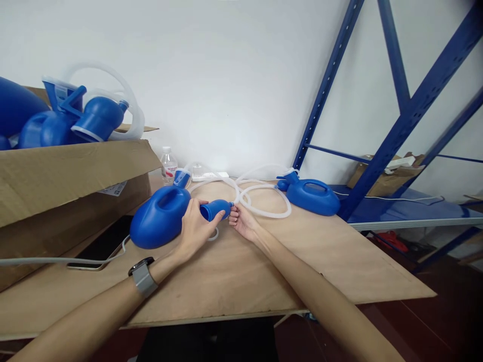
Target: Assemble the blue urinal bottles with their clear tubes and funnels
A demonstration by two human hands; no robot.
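Observation:
My left hand (196,226) is closed around a blue plastic funnel-like cup (217,208), its wide mouth turned left. At the cup's narrow right end, my right hand (241,221) pinches the joint where a clear hose (237,193) seems to meet the neck; the fingers partly hide it. Just left of my left hand lies a blue jug-like bottle (160,218) with a moulded handle. Its blue cap (182,178) points up and away. The hose loops across the table behind both hands.
An open cardboard box (75,166) full of blue parts stands at left, beside a dark phone (101,246) with a cable. Another blue bottle (313,196) lies at right near a blue metal shelf (403,120). A clear water bottle (168,163) stands by the wall.

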